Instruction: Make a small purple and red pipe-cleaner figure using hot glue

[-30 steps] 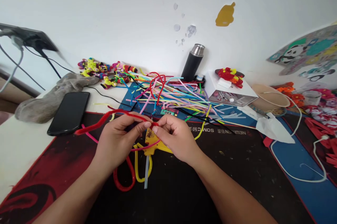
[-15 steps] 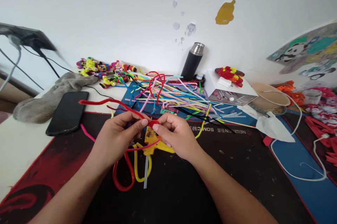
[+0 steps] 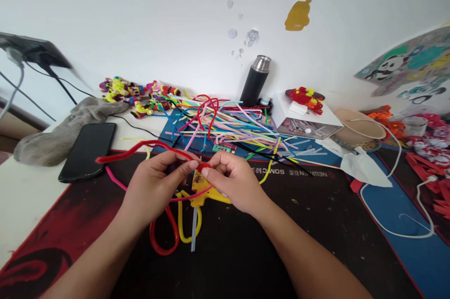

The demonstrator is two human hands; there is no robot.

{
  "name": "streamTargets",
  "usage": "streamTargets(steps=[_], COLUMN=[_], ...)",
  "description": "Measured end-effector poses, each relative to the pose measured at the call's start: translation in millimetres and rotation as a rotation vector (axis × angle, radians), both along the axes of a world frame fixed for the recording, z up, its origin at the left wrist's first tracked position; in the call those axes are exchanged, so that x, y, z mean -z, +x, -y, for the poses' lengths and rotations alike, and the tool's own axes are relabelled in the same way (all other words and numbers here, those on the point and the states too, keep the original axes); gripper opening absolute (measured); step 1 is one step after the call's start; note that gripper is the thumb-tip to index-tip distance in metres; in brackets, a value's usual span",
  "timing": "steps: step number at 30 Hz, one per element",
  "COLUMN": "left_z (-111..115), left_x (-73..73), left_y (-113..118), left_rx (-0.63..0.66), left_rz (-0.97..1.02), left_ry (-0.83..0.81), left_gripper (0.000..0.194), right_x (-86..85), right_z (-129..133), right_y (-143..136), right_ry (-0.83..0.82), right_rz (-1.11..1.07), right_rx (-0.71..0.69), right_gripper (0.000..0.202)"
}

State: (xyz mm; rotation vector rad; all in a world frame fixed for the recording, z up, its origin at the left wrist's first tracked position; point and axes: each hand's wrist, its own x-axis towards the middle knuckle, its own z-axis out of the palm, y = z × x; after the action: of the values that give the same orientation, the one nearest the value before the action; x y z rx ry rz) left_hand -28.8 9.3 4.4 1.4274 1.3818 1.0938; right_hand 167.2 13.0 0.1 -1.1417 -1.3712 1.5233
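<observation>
A red pipe cleaner (image 3: pixel 135 147) is pinched between both hands, its free end reaching out to the left and its other end curled into a small coil. My left hand (image 3: pixel 156 179) closes thumb and fingertips on it. On the coil's right side, my right hand (image 3: pixel 232 179) pinches with thumb and forefinger. Beneath the hands lies a yellow glue gun (image 3: pixel 199 191) with a clear glue stick (image 3: pixel 193 233) sticking out toward me. Beside the stick are a yellow loop (image 3: pixel 180 224) and a red loop (image 3: pixel 168 248); a pink pipe cleaner (image 3: pixel 116 179) passes under my left hand.
Many coloured pipe cleaners (image 3: pixel 235 125) are heaped at the back, before a black flask (image 3: pixel 255 81). A phone (image 3: pixel 87 151) and grey plush (image 3: pixel 52 142) lie left. To the right are a white drawer box (image 3: pixel 309 123), a tissue (image 3: pixel 365 168) and a white cable (image 3: pixel 390 235).
The free end of the red pipe cleaner has swung down and a little left. Both hands keep their pinch, and the whole view has shifted slightly.
</observation>
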Motion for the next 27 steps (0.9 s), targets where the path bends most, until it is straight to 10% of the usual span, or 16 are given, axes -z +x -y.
streamTargets(steps=[27], left_z=[-1.6], left_x=[-3.4], left_y=[2.7], left_rx=[0.007], left_rz=[0.012], left_ry=[-0.023], left_gripper=[0.017], right_x=[3.6], right_z=[0.7], right_y=[-0.6], right_ry=[0.037], right_rz=[0.027], right_rx=[-0.003], right_gripper=[0.022])
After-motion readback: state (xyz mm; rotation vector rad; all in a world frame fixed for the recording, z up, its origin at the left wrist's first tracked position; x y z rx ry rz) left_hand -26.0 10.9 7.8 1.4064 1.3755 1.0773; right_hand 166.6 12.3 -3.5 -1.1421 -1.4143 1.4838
